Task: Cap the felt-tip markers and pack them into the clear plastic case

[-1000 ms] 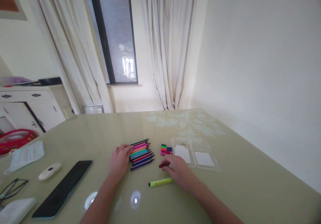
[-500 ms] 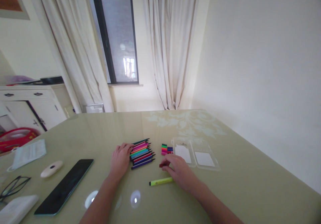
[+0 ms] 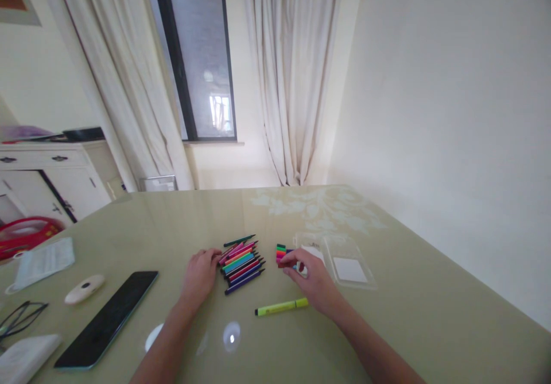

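Uncapped felt-tip pens (image 3: 243, 264) of several colours lie in an uneven row on the table, dark tips to the right. My left hand (image 3: 201, 275) is at their left ends, fingertips closed on a reddish felt-tip pen (image 3: 228, 252) that lies aslant. My right hand (image 3: 316, 280) pinches a small dark red pen cap (image 3: 284, 265) between thumb and fingers. It is beside a short stack of coloured pen caps (image 3: 280, 251), partly hidden by the fingers. Below it lies a yellow-green highlighter (image 3: 279, 307). Behind the right hand is an open clear plastic case (image 3: 364, 272) with white inserts.
On the left of the glossy table (image 3: 181, 223) lie a black phone (image 3: 109, 318), a white oval object (image 3: 85, 289), glasses (image 3: 23, 318), a white box-like object (image 3: 28, 358) and a face mask (image 3: 45, 260). A wall (image 3: 451, 143) runs along the right.
My right hand has moved up with the cap towards the cap stack, uncovering more of the highlighter. Near my left fingers, the upper pens have shifted apart, and one now lies aslant.
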{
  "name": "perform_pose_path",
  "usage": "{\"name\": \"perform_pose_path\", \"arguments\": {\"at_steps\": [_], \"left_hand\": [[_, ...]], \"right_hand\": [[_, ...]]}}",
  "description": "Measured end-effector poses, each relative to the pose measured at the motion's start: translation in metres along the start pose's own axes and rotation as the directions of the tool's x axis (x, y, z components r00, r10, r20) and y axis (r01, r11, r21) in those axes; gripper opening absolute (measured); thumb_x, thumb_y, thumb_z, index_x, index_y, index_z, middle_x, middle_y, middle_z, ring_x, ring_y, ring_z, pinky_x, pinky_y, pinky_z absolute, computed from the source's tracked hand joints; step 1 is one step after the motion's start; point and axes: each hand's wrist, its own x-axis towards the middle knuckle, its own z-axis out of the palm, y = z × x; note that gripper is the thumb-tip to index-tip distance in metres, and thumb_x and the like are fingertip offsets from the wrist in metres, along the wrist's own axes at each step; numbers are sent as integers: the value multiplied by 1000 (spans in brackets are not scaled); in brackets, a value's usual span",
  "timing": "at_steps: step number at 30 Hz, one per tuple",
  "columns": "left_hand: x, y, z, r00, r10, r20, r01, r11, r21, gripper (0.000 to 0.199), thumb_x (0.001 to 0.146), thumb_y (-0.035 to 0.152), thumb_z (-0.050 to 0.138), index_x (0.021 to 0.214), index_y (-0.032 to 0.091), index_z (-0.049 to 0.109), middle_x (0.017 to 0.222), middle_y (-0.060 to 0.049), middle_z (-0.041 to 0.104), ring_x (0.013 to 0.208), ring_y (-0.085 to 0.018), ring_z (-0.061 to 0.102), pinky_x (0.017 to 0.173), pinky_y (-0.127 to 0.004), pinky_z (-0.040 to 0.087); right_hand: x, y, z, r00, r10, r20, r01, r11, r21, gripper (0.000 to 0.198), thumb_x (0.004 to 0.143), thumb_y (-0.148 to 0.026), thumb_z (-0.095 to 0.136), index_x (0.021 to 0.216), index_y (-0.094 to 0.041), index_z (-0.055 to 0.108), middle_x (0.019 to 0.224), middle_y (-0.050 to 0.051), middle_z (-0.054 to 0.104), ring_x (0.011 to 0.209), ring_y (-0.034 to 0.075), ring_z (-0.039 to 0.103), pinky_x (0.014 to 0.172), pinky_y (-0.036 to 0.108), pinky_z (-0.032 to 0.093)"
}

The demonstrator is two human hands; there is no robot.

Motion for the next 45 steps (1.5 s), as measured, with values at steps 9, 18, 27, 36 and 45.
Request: {"name": "perform_pose_path", "arguments": {"at_steps": [9,18,27,36,45], "left_hand": [[-17,50,-15,991,131,34,-112,934,-339,39,98,44,40,111,23,69,110,-8,73,98,-25,70,88,-38,57],[-33,85,-16,958,248,146,-133,830,-542,33,96,43,47,105,25,72,111,-6,76,110,-28,66,97,-41,50],[-37,93,-18,946,260,192,-90,781,-617,37,95,48,51,107,22,75,98,-5,77,88,-22,69,77,-30,53],[-42,94,-13,934,218,283,15,767,-641,41,88,53,61,107,22,80,84,-4,78,70,-19,65,65,-27,50],[-48,105,-18,901,307,306,-104,838,-535,33,94,44,52,97,23,78,81,-2,76,70,-19,65,64,-27,46]], "right_hand": [[3,-6,-9,990,-11,-142,25,995,100,12,89,-23,68,98,-25,75,96,3,75,87,18,67,75,30,49],[3,-1,-12,978,-62,-200,82,992,94,12,91,-25,66,99,-24,75,99,5,73,89,19,65,79,31,51],[3,-2,-8,989,-24,-146,48,986,159,14,88,-34,72,95,-25,80,93,6,77,84,21,68,79,33,54],[5,4,-23,998,2,-63,12,978,208,11,85,-32,75,91,-27,83,89,4,80,86,21,72,82,34,56],[5,12,-22,998,49,40,-56,980,189,18,81,-40,79,92,-26,83,85,3,80,79,20,71,76,31,55]]}}
